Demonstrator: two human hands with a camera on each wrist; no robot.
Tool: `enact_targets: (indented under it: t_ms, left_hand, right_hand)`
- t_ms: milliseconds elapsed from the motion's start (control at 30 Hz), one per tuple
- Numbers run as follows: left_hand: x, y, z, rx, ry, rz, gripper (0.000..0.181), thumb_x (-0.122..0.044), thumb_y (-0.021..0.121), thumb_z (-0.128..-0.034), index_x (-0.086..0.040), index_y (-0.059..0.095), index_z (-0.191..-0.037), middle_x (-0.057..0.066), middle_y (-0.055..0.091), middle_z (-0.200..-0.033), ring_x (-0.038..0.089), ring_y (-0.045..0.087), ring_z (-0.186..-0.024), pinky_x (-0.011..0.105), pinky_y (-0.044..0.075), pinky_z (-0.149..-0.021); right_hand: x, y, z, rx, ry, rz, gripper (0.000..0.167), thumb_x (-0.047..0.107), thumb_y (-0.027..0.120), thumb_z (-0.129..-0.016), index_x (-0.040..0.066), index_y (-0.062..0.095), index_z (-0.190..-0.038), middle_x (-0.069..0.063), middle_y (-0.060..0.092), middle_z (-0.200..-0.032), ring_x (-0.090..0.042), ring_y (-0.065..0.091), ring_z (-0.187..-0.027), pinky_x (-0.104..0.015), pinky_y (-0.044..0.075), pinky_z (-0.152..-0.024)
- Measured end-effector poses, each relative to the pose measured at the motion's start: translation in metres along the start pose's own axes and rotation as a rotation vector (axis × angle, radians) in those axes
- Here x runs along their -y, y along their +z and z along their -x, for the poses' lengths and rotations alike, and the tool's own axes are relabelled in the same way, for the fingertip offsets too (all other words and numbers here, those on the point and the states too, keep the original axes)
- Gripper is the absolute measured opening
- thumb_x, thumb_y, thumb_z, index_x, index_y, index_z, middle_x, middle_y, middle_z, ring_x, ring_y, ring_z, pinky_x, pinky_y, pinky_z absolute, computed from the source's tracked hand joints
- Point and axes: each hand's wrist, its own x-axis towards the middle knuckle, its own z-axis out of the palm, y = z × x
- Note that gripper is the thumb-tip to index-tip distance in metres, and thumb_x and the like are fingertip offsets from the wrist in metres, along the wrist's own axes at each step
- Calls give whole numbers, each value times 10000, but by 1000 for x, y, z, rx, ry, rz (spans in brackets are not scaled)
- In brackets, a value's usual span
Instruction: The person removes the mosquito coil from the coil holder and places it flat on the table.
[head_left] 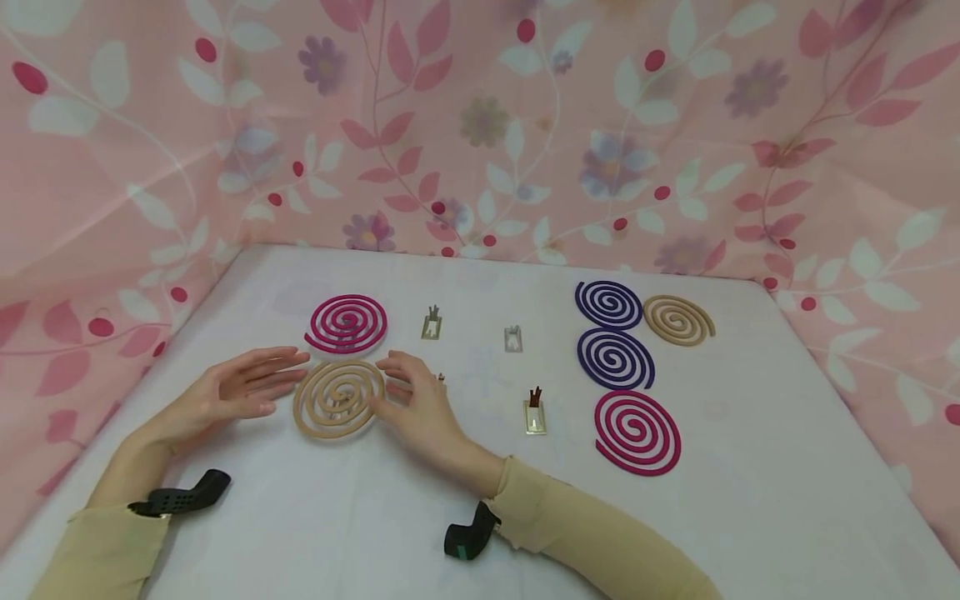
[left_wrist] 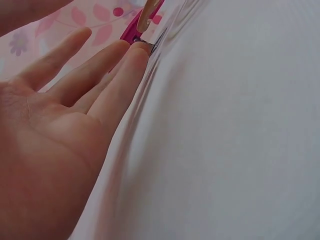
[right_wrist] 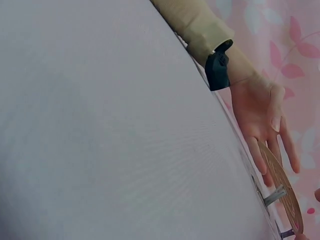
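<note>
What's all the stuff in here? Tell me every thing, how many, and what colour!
Pink coils: 2, bright pink, one left, one right
Purple coils: 2, deep purple, right
Tan coils: 2, light tan, one left, one far right
Small metal stands: 3 plainly seen, others partly hidden; silvery and gold, middle
Table: 1, white, underneath
Flowery curtain: 1, mostly pink, behind
Wrist cameras: 2, black, one per wrist
Sleeves: 2, beige, both arms
Left hand: 1, bare, left of the nearer tan coil
Right hand: 1, bare, at that coil's right edge

A tan spiral coil (head_left: 342, 388) sits above the tabletop (head_left: 315, 517).
</note>
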Motion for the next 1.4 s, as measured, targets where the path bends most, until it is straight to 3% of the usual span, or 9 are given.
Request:
enact_targets:
  t_ms: [100, 233, 333, 467, 667, 867, 1033, 1200, 1400]
  left_hand:
    - [1, 1, -2, 23, 11, 9, 685, 297, 398, -877, 205, 90, -1482, 281, 297, -1575, 263, 420, -1432, 303, 457, -1083]
    - [3, 4, -2, -8, -48, -51, 705, 264, 466, -878, 182, 132, -1493, 310, 294, -1561, 229, 433, -1425, 283, 457, -1079]
    - [3, 5, -2, -44, -119, -97, 727, 228, 521, -880, 144, 167, -1510, 317, 290, -1559, 182, 445, -1416, 261, 452, -1079]
    - [3, 6, -3, -57, -162, -85, 766, 217, 542, -881, 113, 147, -1529, 285, 278, -1582, 146, 434, -1421, 262, 446, -1082]
    - [2, 9, -4, -47, -149, -72, 772, 223, 539, -882, 118, 129, -1528, 238, 309, -1590, 136, 445, -1411, 272, 451, -1075]
    - [2, 11, -4, -55, -137, -110, 760, 216, 538, -887, 97, 155, -1533, 189, 347, -1586, 120, 462, -1396, 255, 479, -1045]
    - [1, 12, -5, -62, -140, -131, 767, 212, 544, -887, 80, 163, -1540, 179, 348, -1586, 105, 459, -1395, 254, 497, -1026]
    - [1, 12, -6, -66, -126, -155, 764, 213, 543, -884, 79, 173, -1539, 185, 360, -1579, 109, 454, -1398, 252, 526, -984]
    - [1, 13, -7, -44, -75, -70, 757, 258, 496, -879, 99, 151, -1534, 145, 389, -1576, 130, 468, -1392, 274, 540, -973]
  right_hand:
    - [-3, 2, 1, -15, -11, -16, 379, -12, 680, -896, -50, 587, -1261, -205, 442, -1486, -338, 565, -1284, -329, 490, -1051]
    - [-6, 3, 3, -15, -2, -42, 368, -38, 676, -893, -50, 599, -1252, -212, 442, -1471, -337, 596, -1241, -357, 507, -1033]
    - [-7, 3, 3, -11, 9, -49, 373, -51, 680, -882, -43, 605, -1248, -201, 458, -1437, -327, 615, -1210, -305, 532, -993]
    - [-8, 3, 1, -27, 24, -18, 347, -43, 681, -884, -19, 622, -1225, -160, 501, -1368, -310, 633, -1171, -210, 543, -931]
    - [-9, 3, 1, -45, 47, 72, 299, 12, 691, -894, 32, 655, -1190, -113, 579, -1264, -257, 695, -1073, -178, 542, -870]
    - [-7, 3, 3, -37, 100, 79, 308, 74, 692, -903, 75, 655, -1208, -89, 591, -1251, -129, 709, -993, -169, 524, -834]
    - [-8, 3, 4, -29, 159, 25, 311, 68, 701, -895, 78, 656, -1202, -80, 650, -1207, -78, 707, -916, -147, 516, -746]
    - [-6, 3, 4, -28, 181, -82, 327, 6, 700, -869, 39, 651, -1191, -156, 753, -1009, -196, 736, -881, -149, 499, -702]
    - [-3, 2, 5, -18, 190, -147, 358, -36, 681, -856, 31, 644, -1207, -167, 753, -1026, -168, 736, -885, -159, 525, -738]
